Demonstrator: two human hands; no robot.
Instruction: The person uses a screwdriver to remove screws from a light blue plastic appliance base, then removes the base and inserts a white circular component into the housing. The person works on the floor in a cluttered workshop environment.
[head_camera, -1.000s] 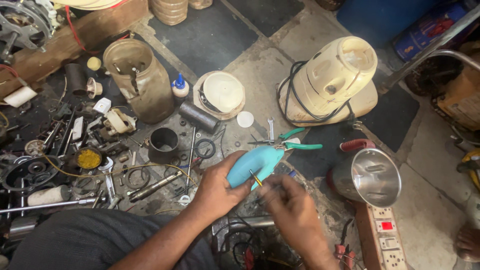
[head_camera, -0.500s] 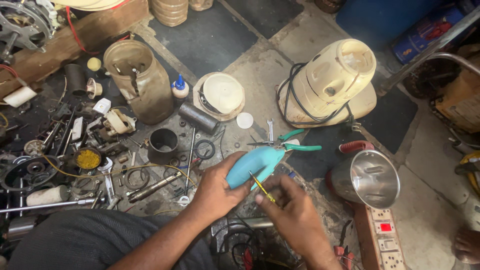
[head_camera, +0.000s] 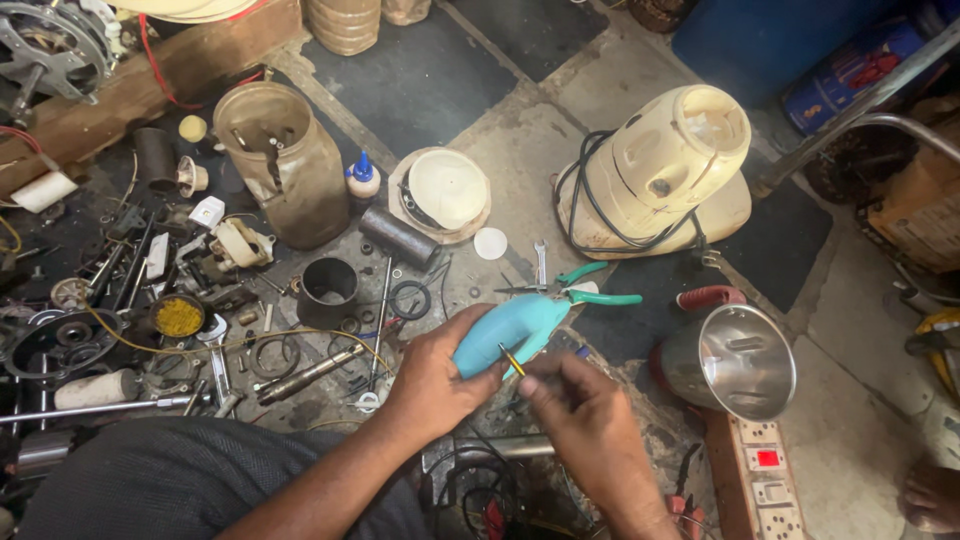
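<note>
At the frame's lower centre, the left hand (head_camera: 440, 375) grips a turquoise plastic casing (head_camera: 510, 330) while the right hand (head_camera: 585, 425) fingers pinch a small yellow-handled screwdriver (head_camera: 512, 360) against it, seemingly working a screw; steady turning comes next.

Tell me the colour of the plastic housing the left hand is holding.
Light turquoise blue, seen in the head view: the plastic housing sits in the left hand.

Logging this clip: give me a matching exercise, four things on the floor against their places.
Things:
1 turquoise handle
2 steel jar
3 green-handled pliers
4 glue bottle

Places:
a) between the brown jar and the round lid
b) in the left hand
c) just above the power strip
d) on the floor in front of the cream mixer base

Pairs: 1-b, 2-c, 3-d, 4-a
</note>
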